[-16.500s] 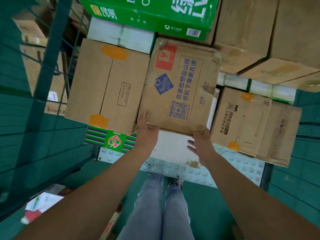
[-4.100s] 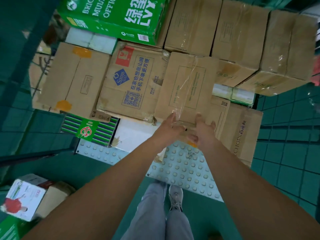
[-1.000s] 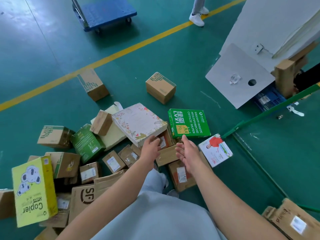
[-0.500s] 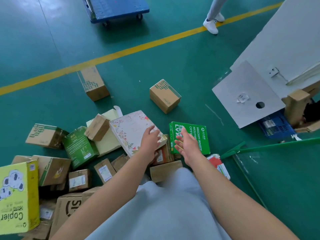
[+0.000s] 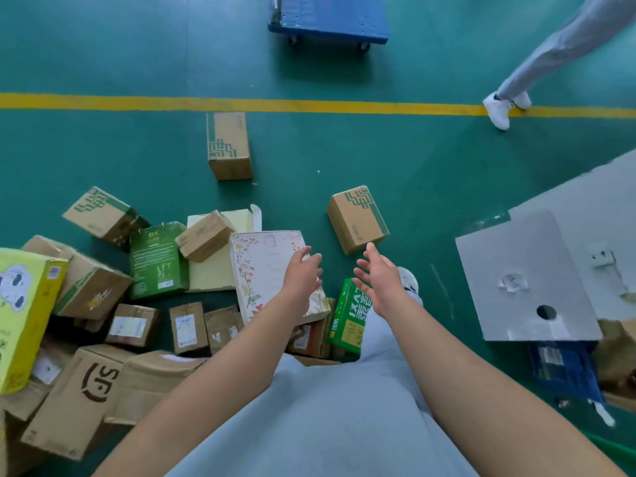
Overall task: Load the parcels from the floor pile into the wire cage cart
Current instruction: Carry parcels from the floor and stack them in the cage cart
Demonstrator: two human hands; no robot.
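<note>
Many taped cardboard parcels (image 5: 86,290) left on green floor (image 5: 103,149), around flat floral-printed white box (image 5: 268,270) | cart unseen | left hand (image 5: 303,273) over box, right hand (image 5: 378,273) beside; both released, empty

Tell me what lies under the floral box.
The floral box rests tilted on small brown parcels and beside a green paper ream. The left hand covers its right edge; whatever lies beneath its middle is hidden.

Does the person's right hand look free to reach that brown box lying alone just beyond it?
Probably yes. The right hand is open and holds nothing, and the brown box lies apart from the pile on bare green floor, with nothing between them.
</note>
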